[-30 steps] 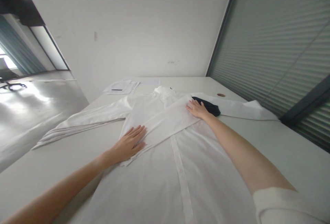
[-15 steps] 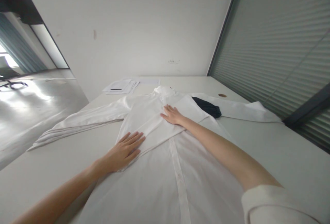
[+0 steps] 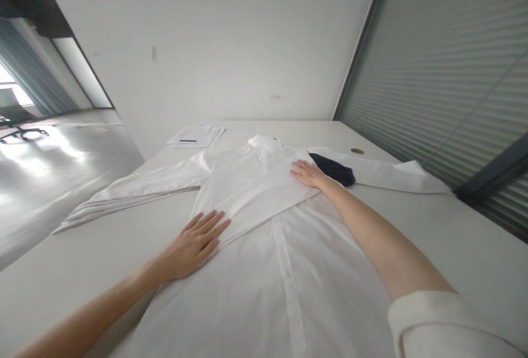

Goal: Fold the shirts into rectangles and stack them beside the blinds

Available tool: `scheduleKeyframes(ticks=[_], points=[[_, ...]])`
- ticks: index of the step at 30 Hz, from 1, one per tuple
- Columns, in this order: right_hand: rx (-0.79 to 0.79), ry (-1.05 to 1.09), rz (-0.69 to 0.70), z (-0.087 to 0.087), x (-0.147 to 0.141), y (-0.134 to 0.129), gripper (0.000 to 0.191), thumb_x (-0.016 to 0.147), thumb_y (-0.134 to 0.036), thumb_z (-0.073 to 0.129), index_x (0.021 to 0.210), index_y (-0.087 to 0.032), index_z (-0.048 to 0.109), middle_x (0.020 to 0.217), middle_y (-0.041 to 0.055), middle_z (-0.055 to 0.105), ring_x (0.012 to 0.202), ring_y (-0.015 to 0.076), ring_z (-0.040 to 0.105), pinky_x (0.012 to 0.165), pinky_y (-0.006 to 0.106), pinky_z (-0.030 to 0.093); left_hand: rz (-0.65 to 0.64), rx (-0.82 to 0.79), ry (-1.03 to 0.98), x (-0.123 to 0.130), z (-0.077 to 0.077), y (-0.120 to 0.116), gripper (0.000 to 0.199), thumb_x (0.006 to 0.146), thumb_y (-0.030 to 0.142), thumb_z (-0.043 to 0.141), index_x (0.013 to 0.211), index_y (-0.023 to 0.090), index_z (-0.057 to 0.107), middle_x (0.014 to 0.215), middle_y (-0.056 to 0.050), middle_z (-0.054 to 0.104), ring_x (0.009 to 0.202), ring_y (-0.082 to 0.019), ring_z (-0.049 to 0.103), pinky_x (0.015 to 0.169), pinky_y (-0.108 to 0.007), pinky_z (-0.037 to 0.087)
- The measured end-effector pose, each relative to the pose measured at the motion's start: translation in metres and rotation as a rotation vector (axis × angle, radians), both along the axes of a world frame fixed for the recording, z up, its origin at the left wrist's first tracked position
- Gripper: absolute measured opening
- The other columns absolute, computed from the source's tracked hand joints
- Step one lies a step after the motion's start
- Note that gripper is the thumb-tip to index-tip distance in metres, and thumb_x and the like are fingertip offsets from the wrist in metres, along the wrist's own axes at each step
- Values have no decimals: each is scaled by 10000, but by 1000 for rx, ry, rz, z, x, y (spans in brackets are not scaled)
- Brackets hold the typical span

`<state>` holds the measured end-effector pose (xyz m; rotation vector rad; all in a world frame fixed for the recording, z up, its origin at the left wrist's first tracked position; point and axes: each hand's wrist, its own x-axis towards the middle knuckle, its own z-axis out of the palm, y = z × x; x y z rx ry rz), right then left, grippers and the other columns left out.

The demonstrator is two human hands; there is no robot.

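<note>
A white long-sleeved shirt [image 3: 247, 286] lies spread on the white table [image 3: 433, 237], its collar toward the far end. One sleeve crosses the shirt's front diagonally. My left hand [image 3: 196, 245] rests flat with fingers spread on the lower left end of that crossing sleeve, holding nothing. Farther up, my right hand [image 3: 307, 174] lies flat on the cloth at the right of the chest, fingers extended. Just beyond it, a dark navy cloth [image 3: 333, 170] sits bunched on the white fabric.
Papers [image 3: 196, 136] lie at the table's far left, and a brown round spot [image 3: 357, 151] is at the far right. A white wall [image 3: 231, 44] stands behind. Blinds [image 3: 454, 88] line the right side. An office chair [image 3: 20, 127] stands at far left.
My right hand has moved to the right across the cloth, toward the navy cloth. The crossing sleeve looks flatter. My left hand has barely shifted.
</note>
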<state>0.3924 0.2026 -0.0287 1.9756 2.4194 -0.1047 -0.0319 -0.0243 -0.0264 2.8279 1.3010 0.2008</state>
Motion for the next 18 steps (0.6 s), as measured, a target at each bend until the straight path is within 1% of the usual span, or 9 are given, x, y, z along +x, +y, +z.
scheduleKeyframes(ticks=[2, 4, 6, 7, 9, 11, 13, 15, 18], points=[[15, -13, -83, 3, 16, 5, 779, 960, -611, 136, 1577, -147, 241, 1646, 138, 170, 1513, 305, 119, 1193, 557, 87, 8, -13, -3, -1, 1, -2, 529, 1064, 388, 299, 1573, 384, 152, 1633, 18, 191, 1503, -240, 202, 1222, -501, 193], [32, -15, -143, 3, 16, 9, 815, 946, -629, 140, 1566, -114, 261, 1631, 177, 201, 1502, 367, 121, 1175, 611, 58, 4, -26, -8, -1, 4, -4, 523, 1062, 400, 302, 1570, 385, 176, 1631, 15, 197, 1502, -245, 204, 1222, -504, 192], [52, -1, -150, 1, -3, 12, 849, 936, -648, 130, 1558, -87, 266, 1624, 201, 204, 1497, 399, 104, 1162, 638, 27, 5, -41, -5, 0, 6, -4, 516, 1062, 408, 295, 1568, 377, 198, 1630, 10, 205, 1503, -244, 202, 1222, -503, 191], [58, 12, -126, -2, -18, 12, 861, 934, -657, 116, 1558, -81, 261, 1628, 202, 189, 1500, 394, 93, 1163, 634, 23, 10, -48, -1, 0, 7, -4, 514, 1063, 409, 289, 1568, 372, 204, 1631, 7, 205, 1504, -242, 198, 1223, -505, 189], [60, 44, -39, -8, -51, 9, 883, 931, -679, 83, 1565, -85, 243, 1644, 180, 139, 1510, 356, 77, 1179, 591, 42, 19, -57, 0, 1, 8, -4, 514, 1063, 405, 284, 1570, 363, 208, 1631, 3, 207, 1506, -240, 192, 1223, -508, 186], [42, 68, 50, -14, -79, 6, 897, 915, -724, 78, 1579, -138, 223, 1653, 118, 147, 1515, 299, 108, 1202, 502, 93, 15, -54, -7, 0, 8, -5, 515, 1063, 400, 290, 1570, 364, 205, 1630, 3, 211, 1506, -239, 194, 1224, -506, 186], [35, 76, 93, -18, -90, 3, 903, 906, -742, 85, 1590, -161, 187, 1656, 84, 145, 1517, 271, 109, 1210, 462, 96, 9, -45, -14, -1, 8, -6, 515, 1063, 397, 296, 1569, 369, 202, 1628, 6, 218, 1504, -238, 200, 1224, -500, 189], [35, 71, 74, -17, -81, 3, 898, 910, -730, 95, 1590, -150, 179, 1655, 96, 149, 1516, 280, 112, 1208, 486, 91, 7, -42, -13, -2, 8, -7, 516, 1063, 398, 298, 1569, 373, 197, 1627, 7, 220, 1503, -237, 204, 1224, -497, 193], [43, 48, -36, -10, -37, 7, 865, 931, -671, 111, 1570, -101, 231, 1640, 159, 179, 1505, 325, 144, 1185, 565, 109, 19, -51, -5, -2, 9, -11, 517, 1064, 407, 295, 1569, 380, 189, 1632, 11, 204, 1505, -240, 193, 1223, -505, 188]])
